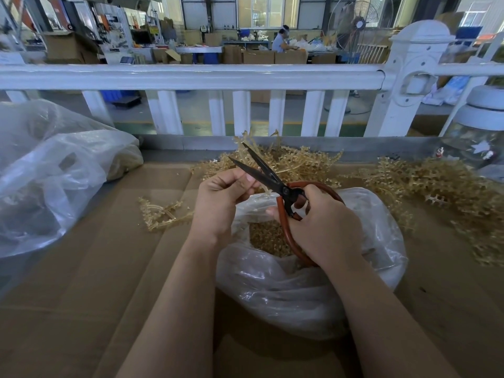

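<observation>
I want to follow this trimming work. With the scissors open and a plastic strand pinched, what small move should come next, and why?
Probably the right hand should close the scissors on the strand. The blades stand open, the left hand pinches the strand beside them, and the open bag lies below to catch the piece.

White railing [191, 76] running across 12 o'clock; daylight coming through windows [268, 9] beyond; pedestal fan [359, 23] standing at 1 o'clock; cardboard boxes [289, 58] sitting behind.
</observation>
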Available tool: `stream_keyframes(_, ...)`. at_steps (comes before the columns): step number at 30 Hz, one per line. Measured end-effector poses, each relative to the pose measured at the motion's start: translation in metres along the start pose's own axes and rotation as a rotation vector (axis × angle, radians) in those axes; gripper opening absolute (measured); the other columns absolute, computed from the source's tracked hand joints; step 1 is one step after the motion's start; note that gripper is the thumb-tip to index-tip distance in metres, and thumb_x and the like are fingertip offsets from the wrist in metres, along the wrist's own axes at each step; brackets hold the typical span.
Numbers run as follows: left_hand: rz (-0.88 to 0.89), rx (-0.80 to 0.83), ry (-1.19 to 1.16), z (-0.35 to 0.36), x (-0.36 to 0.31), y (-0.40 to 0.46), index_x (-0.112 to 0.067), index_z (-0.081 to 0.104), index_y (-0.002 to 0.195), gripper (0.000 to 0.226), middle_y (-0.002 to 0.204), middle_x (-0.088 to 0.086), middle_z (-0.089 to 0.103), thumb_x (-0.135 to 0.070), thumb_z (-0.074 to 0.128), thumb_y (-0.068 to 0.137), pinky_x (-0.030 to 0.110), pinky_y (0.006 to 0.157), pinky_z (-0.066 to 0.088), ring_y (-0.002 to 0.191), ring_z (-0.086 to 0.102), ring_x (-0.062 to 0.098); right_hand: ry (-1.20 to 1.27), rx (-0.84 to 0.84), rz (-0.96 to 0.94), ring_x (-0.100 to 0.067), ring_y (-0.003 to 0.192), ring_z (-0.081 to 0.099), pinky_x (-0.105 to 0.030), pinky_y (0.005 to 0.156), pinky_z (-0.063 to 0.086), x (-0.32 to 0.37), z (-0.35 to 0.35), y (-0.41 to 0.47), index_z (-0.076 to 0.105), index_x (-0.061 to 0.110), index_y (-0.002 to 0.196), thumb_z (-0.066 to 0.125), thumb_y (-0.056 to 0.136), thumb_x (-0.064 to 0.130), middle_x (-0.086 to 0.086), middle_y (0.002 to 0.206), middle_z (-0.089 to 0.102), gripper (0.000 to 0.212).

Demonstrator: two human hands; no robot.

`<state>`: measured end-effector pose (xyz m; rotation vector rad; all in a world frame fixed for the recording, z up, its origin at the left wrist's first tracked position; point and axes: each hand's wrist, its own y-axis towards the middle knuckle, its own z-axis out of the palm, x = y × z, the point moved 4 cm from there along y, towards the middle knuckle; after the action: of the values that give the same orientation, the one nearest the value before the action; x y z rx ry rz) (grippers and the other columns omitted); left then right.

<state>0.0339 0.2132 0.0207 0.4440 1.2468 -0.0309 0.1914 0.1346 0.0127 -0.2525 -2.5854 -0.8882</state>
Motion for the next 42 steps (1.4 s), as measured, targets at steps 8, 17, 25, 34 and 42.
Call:
stream_keyframes(8, -0.005, -0.032, -0.011, -0.0012, 0.0016, 0.0007, -0.017, 0.076, 0.073, 0.028, 0.069, -0.001, 0.066, -0.003, 0.061, 0.092, 0.023, 0.070, 0.044, 0.072, 0.053, 0.015, -0.017, -0.038, -0.005, -0.001, 0.053, 0.039, -0.017, 0.047, 0.025, 0.0014, -0.0021, -0.0001, 0.048, 0.026, 0.073, 0.054, 0.074, 0.079, 0.018, 0.057, 0.042, 0.053)
stream_keyframes(17, -0.025, -0.039, -0.009, -0.0027, 0.0024, 0.0016, -0.007, 0.070, 0.082, 0.017, 0.068, -0.002, 0.064, -0.003, 0.059, 0.093, 0.024, 0.071, 0.044, 0.070, 0.052, 0.013, 0.016, -0.087, -0.060, -0.009, 0.054, 0.045, -0.022, 0.052, 0.036, 0.0040, -0.0026, -0.0018, 0.049, 0.024, 0.068, 0.060, 0.075, 0.073, 0.016, 0.059, 0.046, 0.051)
stream_keyframes(25, -0.042, -0.033, -0.045, -0.0003, 0.0021, 0.0004, -0.004, 0.068, 0.083, 0.014, 0.064, -0.002, 0.062, -0.003, 0.058, 0.093, 0.021, 0.067, 0.042, 0.066, 0.050, 0.011, 0.018, -0.060, -0.044, -0.012, 0.058, 0.049, -0.026, 0.055, 0.041, 0.0038, -0.0018, -0.0012, 0.049, 0.023, 0.069, 0.071, 0.077, 0.067, 0.012, 0.061, 0.050, 0.050)
stream_keyframes(34, -0.046, -0.007, -0.062, 0.0008, -0.0005, -0.0001, -0.014, 0.070, 0.068, 0.030, 0.066, 0.000, 0.063, -0.001, 0.058, 0.092, 0.023, 0.069, 0.043, 0.066, 0.050, 0.012, 0.041, 0.032, -0.008, -0.009, 0.066, 0.058, -0.025, 0.059, 0.048, 0.0020, 0.0034, -0.0001, 0.062, 0.022, 0.080, 0.046, 0.070, 0.086, 0.015, 0.072, 0.063, 0.067)
stream_keyframes(42, -0.054, -0.001, -0.073, 0.0011, -0.0027, -0.0011, -0.018, 0.073, 0.064, 0.036, 0.066, -0.001, 0.064, -0.001, 0.058, 0.092, 0.023, 0.070, 0.043, 0.066, 0.051, 0.011, 0.066, 0.009, -0.032, -0.007, 0.064, 0.058, -0.022, 0.057, 0.045, 0.0018, 0.0039, -0.0005, 0.062, 0.023, 0.077, 0.036, 0.066, 0.090, 0.015, 0.073, 0.064, 0.074)
